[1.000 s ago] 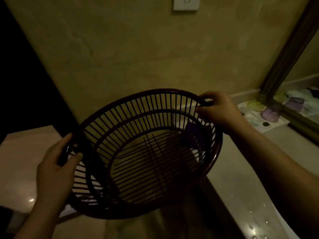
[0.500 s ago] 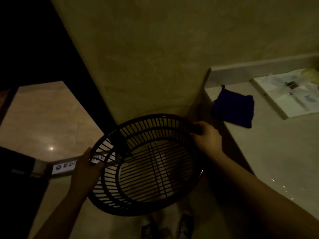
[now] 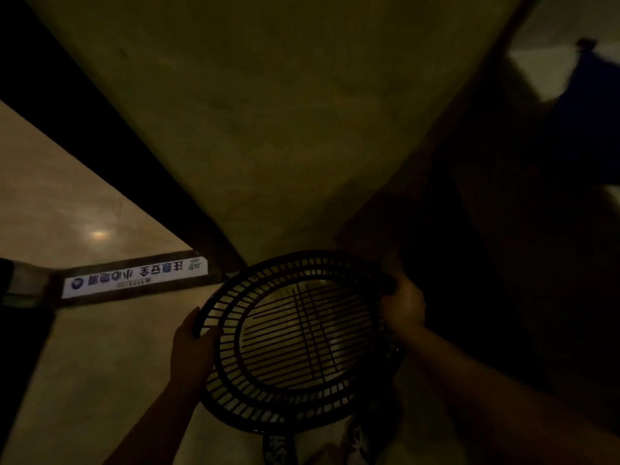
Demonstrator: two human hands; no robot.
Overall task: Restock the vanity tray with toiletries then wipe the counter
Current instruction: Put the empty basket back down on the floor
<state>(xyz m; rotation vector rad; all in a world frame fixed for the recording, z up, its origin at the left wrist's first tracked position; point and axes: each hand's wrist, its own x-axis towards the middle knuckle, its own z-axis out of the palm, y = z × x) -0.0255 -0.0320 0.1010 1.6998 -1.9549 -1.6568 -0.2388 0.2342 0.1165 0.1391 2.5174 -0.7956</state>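
Basket [image 3: 295, 340]: dark slatted plastic, oval, rim of short upright bars, floor a grid of thin ribs; nothing seen inside; pale floor shows through the gaps.
Left hand [image 3: 193, 350]: closed on the basket's left rim, thumb over the top edge.
Right hand [image 3: 402, 305]: clamped on the right rim, fingers curled over it; the two hands sit at opposite sides, well apart.
Basket position: held low, above the floor [image 3: 84, 380], just beside the dark side of the desk [image 3: 536, 58]; whether it touches the floor cannot be told.
Desk: only a pale corner visible at upper right, smooth, stone-like; blurred.
Cloth [image 3: 583, 105]: dark blue, soft, lying on that desk corner; edges smeared by blur.
Vanity tray: not in view here; its contents cannot be judged.
Progress (judgement): basket looks emptied, so the toiletries are probably out; restocking unconfirmed. Wiping appears not yet done, as the cloth lies on the desk with neither hand on it.
Left to do (judgement): set basket down, check tray, take cloth, wipe.
Wall [image 3: 268, 112]: matte, yellowish, mottled like plaster or stone.
Floor: glossy pale tile, one lamp reflection at left.
Sign strip [image 3: 134, 278]: white band with dark characters, flat on the threshold, reading upside down.
Shoes [image 3: 278, 448]: patterned, barely visible below the basket.
Light: very dim; fine detail lost.
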